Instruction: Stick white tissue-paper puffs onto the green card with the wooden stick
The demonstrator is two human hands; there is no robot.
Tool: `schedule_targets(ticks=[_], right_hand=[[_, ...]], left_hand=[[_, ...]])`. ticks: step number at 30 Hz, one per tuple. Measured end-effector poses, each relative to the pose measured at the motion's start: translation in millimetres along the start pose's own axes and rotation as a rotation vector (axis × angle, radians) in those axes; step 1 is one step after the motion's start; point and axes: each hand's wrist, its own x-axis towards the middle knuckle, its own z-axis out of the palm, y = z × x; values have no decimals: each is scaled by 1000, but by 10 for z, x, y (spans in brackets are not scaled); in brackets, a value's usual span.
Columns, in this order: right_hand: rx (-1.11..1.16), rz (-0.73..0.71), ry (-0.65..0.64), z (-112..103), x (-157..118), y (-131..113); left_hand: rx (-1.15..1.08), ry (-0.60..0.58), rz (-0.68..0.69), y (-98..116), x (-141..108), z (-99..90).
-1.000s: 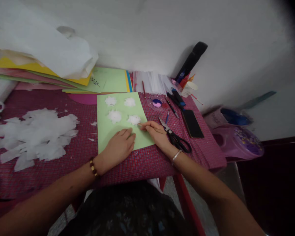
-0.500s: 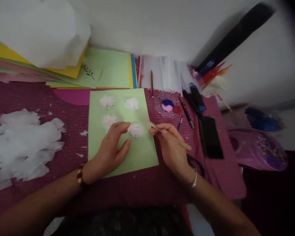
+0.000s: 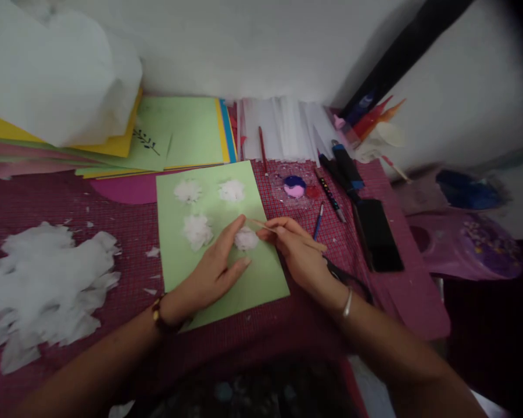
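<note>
A light green sheet of paper [image 3: 226,302] lies before me with several white ruffled paper flowers on it. My left hand [image 3: 213,270] rests over the sheet, open, thumb and fingers apart around the left side of the lower right flower [image 3: 246,238]. My right hand [image 3: 303,255] is closed on a thin wooden stick [image 3: 316,244], whose tip points left, just above that same flower. Whether the tip touches the petals I cannot tell. The lower left flower [image 3: 197,231] sits beside my left hand. Farther back are two more flowers, one at the upper right [image 3: 232,190].
White tissue pieces [image 3: 47,284] are heaped at left. Stacked coloured papers [image 3: 192,128] and white strips [image 3: 279,128] lie behind. To the right are a paint palette [image 3: 295,188], a blue brush [image 3: 318,220], a dotted pen [image 3: 330,196] and a black phone [image 3: 379,235].
The stick in my right hand has moved left, its tip now over the lower right flower. My left hand has shifted slightly right around that flower. The camera view has tilted a little.
</note>
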Motion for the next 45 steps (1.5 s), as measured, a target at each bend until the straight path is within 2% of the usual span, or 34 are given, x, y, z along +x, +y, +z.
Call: schedule_targets(ticks=[3,5,8,10,14,18,24,26,29,30,33,36,40,42,45], right_hand=[[129,-65,-13,30,37,-19],[123,-96,-18,38,37,-56],[95,-154,-2,34,24,-94],[75,-177,-15,25,23,-91],[48,-175,-63,11,41,-45],[57,-179,-82,14,52,-16],[69,-170,-83,26,16,-53],[65,-157,-64,21,-9,-67],[33,-133,-38,-4,-42,-72],[26,-125,-31,-16,-48,-72],[44,-70,-10,-59,-50,-79],[96,16,-10,-104,-35,-102],[125,79,-38,-146,-21,-139],[130,95,-39,-156,-22,-149],[119,107,-39,-162,-30,-149]], left_hand=[[-51,-15,54,-61,22,-2],[-60,24,81,-88,23,25],[113,229,86,-117,-61,108],[294,314,69,-128,-167,175],[550,221,33,-95,-322,271],[721,132,-20,-13,-282,311],[900,9,4,79,-293,368],[899,-52,12,141,-332,261],[734,-163,54,283,-269,-98],[630,-175,36,325,-191,-241],[329,-212,-149,348,195,-569],[347,-274,-124,216,618,-634],[349,-483,-3,83,934,-565],[263,-479,-55,92,999,-591],[133,-396,-191,141,1017,-689]])
